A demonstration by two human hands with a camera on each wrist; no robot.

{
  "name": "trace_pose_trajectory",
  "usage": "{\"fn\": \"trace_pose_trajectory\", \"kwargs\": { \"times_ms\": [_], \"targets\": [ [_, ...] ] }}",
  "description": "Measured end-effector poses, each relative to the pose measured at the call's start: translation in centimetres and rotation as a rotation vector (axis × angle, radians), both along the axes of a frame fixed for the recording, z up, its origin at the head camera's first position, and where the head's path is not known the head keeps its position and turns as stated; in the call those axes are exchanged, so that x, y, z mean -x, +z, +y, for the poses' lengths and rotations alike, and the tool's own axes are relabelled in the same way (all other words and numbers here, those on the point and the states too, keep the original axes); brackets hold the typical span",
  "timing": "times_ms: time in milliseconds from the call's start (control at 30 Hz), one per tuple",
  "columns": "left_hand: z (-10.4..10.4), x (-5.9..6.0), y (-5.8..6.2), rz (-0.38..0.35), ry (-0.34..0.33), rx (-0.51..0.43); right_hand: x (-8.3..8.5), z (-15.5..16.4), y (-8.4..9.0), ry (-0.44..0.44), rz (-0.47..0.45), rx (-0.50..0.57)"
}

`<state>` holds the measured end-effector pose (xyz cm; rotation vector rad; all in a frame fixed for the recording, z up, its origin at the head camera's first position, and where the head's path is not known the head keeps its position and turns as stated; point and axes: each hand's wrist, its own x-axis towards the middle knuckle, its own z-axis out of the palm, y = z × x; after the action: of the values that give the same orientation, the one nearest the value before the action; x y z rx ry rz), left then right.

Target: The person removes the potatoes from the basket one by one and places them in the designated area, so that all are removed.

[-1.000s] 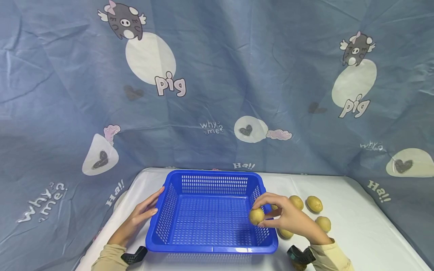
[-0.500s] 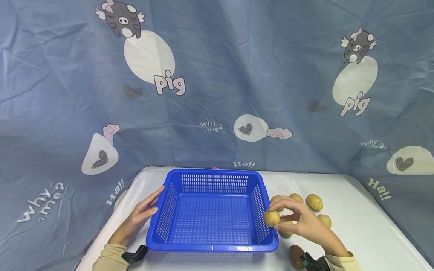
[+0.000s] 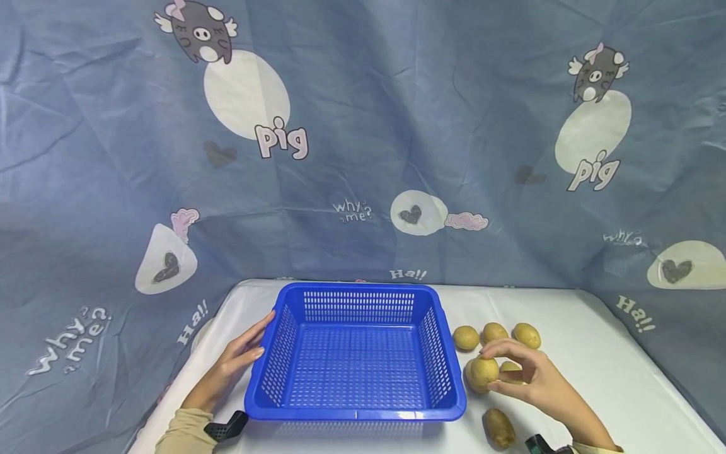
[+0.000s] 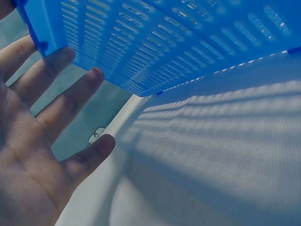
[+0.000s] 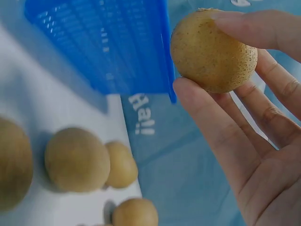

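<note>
Potato (image 3: 484, 371) pinched in right hand (image 3: 533, 378) fingers (image 5: 221, 122); left hand (image 3: 238, 359) fingers spread against basket (image 3: 354, 413).

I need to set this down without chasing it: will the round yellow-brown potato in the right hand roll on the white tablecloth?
Probably. The round yellow-brown potato looks near-spherical, so it may roll on the white tablecloth. Its matt, speckled skin suggests decent grip. It seems firm: the right hand pinches it undented.
</note>
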<state>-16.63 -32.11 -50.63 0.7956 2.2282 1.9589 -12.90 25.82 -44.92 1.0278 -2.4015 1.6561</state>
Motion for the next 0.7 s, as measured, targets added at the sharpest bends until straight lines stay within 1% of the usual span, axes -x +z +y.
{"fn": "trace_pose_trajectory", "kwargs": {
  "times_ms": [200,300,400,567,700],
  "targets": [
    [0.0,0.0,-0.1,-0.003,0.013,0.006,-0.2,1.5,-1.5,0.07,-0.02,0.056],
    [0.1,0.0,-0.1,0.0,0.008,0.008,-0.3,2.3,-2.3,0.07,-0.03,0.055],
    [0.1,0.0,-0.1,0.005,0.003,0.009,-0.6,3.0,-2.9,0.03,-0.041,0.029],
    [0.1,0.0,-0.1,0.014,0.002,0.006,-1.8,4.4,-3.8,-0.039,-0.134,-0.03],
    [0.0,-0.1,-0.1,0.016,0.0,0.0,-2.6,5.4,-4.7,-0.037,-0.158,-0.053]
  ]
}}
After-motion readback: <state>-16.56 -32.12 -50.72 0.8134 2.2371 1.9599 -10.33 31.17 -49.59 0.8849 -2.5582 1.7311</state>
